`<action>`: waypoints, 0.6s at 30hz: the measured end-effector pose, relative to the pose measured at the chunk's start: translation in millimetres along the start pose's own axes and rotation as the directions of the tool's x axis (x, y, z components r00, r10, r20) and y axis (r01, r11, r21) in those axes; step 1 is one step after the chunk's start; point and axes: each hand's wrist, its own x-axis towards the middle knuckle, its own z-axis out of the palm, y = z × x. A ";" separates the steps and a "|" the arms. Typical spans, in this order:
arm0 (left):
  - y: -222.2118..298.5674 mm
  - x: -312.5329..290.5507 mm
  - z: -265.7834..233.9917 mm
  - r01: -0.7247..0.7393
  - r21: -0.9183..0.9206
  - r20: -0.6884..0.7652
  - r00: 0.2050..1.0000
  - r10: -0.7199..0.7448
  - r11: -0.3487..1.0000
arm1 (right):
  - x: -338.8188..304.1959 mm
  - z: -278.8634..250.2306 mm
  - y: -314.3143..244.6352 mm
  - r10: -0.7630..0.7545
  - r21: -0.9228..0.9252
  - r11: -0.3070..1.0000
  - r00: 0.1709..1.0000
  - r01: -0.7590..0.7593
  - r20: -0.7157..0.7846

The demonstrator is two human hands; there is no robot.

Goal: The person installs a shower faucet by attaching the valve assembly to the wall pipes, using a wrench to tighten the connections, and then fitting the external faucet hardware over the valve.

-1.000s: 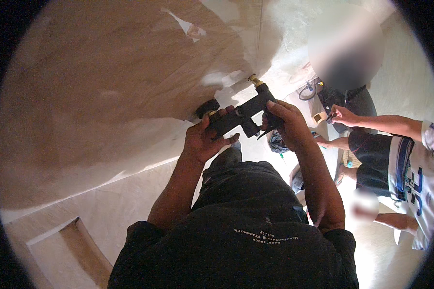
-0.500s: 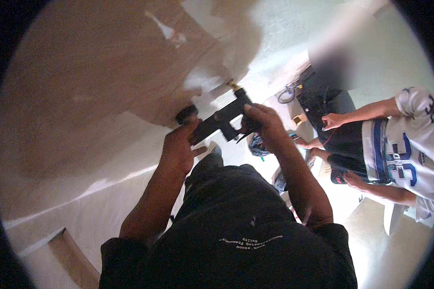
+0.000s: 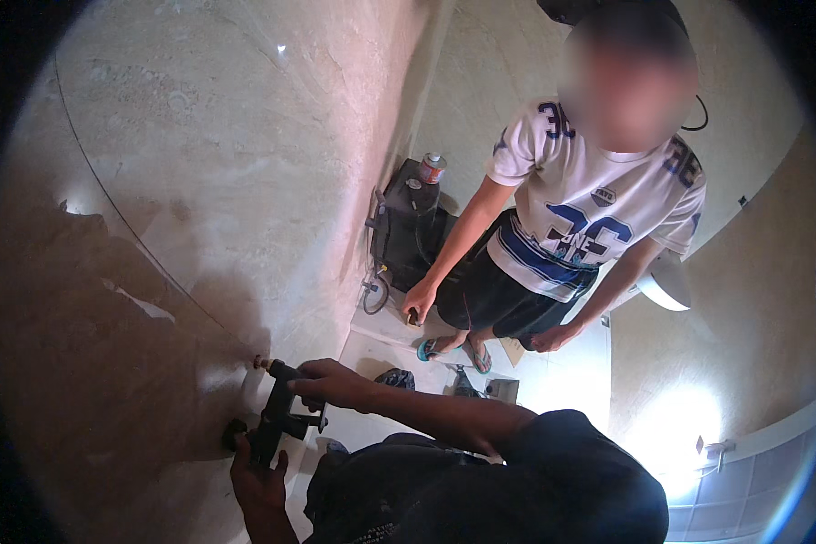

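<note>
Both my hands hold a black mixer tap (image 3: 268, 419) against the tiled wall. My left hand (image 3: 258, 479) grips its lower end, beside a round black flange (image 3: 234, 433). At the upper end, my right hand (image 3: 333, 384) has its fingers closed round the body. A brass fitting (image 3: 264, 363) projects from that end and meets the wall, or nearly so; I cannot tell whether it is joined. A black handle or spout (image 3: 310, 422) sticks out on the side toward me.
A person in a white and blue jersey (image 3: 567, 231) stands to the right, holding a small object (image 3: 413, 317). Behind them, a can (image 3: 432, 168) stands on a black box (image 3: 403, 222) near a coiled hose (image 3: 376, 297). A dark bag (image 3: 395, 379) lies on the floor.
My view has swung up and right, bringing more of the other person into sight. The tap stays in both hands, now lower left in the picture, with its brass end at the wall.
</note>
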 end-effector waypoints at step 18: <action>11.6 -39.8 -5.7 -0.484 0.731 0.319 0.865 0.387 0.481 | 9.9 132.6 -12.0 -0.421 -0.916 0.040 0.838 0.398 0.346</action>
